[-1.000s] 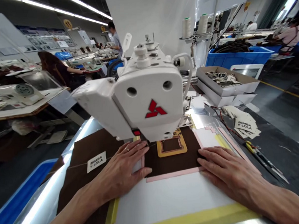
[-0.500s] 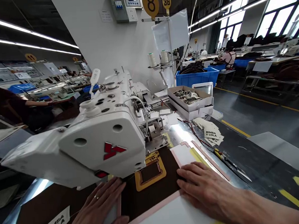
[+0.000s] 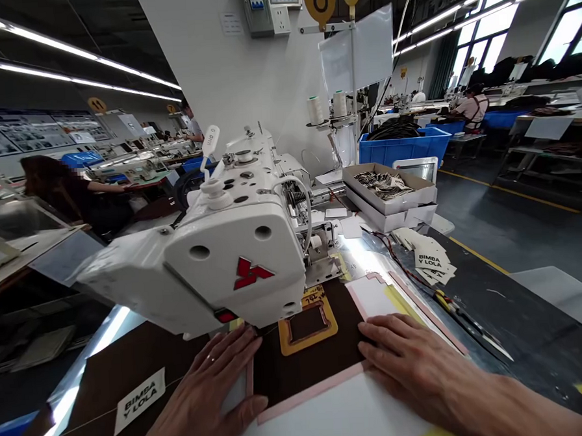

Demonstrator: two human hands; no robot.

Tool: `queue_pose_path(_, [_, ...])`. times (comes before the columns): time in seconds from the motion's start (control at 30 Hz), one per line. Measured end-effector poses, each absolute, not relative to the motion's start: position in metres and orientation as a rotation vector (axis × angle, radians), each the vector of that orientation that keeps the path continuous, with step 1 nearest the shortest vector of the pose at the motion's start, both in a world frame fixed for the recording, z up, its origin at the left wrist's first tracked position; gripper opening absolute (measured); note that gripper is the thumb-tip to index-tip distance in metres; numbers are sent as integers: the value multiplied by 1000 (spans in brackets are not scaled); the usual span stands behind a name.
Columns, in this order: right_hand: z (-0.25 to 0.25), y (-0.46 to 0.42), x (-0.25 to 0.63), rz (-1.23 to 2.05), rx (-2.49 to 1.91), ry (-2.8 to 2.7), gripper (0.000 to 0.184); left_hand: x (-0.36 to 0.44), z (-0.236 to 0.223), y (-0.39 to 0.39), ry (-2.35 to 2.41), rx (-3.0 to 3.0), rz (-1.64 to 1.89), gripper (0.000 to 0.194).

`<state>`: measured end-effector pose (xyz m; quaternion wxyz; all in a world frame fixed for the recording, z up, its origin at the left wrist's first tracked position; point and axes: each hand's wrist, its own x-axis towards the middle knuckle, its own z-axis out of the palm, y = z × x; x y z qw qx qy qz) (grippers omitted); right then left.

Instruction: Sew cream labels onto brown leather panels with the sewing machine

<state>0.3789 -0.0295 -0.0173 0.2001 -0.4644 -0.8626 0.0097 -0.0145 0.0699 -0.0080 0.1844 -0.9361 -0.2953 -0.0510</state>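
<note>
My left hand (image 3: 210, 394) lies flat, fingers stretched, on the left edge of a white template with pink borders (image 3: 330, 414). Just in front of its fingertips is the head of a white sewing machine (image 3: 225, 264). My right hand (image 3: 408, 361) also lies flat, on the template's right side. Between the hands, dark brown fabric (image 3: 306, 367) shows through the template's opening. On the fabric, under the machine head, sits a yellow rectangular frame (image 3: 309, 324).
A white "BIMBA Y LOLA" label (image 3: 137, 400) lies on brown fabric at the left. A stack of the same labels (image 3: 430, 263) sits at the right, beyond it a cardboard box of parts (image 3: 391, 187) and a blue bin (image 3: 401, 144). Other people work at far tables.
Over the second my view lifted from the table toward the room, then shifted slightly. Both hands stay flat on the template in the same places.
</note>
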Motion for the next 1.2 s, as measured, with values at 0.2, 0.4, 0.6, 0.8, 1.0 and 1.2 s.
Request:
queue_pose_path(0.2, [-17, -30, 377, -3, -1286, -2358, 29, -16, -8, 66, -914, -2727, -157, 83])
queue_pose_path(0.4, [-19, -31, 378, 8, -1298, -2394, 30, -11, -12, 58, -1185, -2801, -266, 71])
queue_pose_path(0.6, [-19, -32, 379, -17, -1300, -2404, 30, -17, -12, 64, -1007, -2820, -203, 81])
queue_pose_path(0.8, [-18, -31, 377, -46, -1308, -2385, 29, -16, -8, 65, -1013, -2835, -218, 80])
queue_pose_path(1.0, [-18, -31, 377, -50, -1300, -2383, 30, -14, -9, 66, -952, -2806, -220, 81])
queue_pose_path(1.2, [-17, -31, 377, -36, -1312, -2393, 30, -15, -12, 66, -931, -2781, -204, 82])
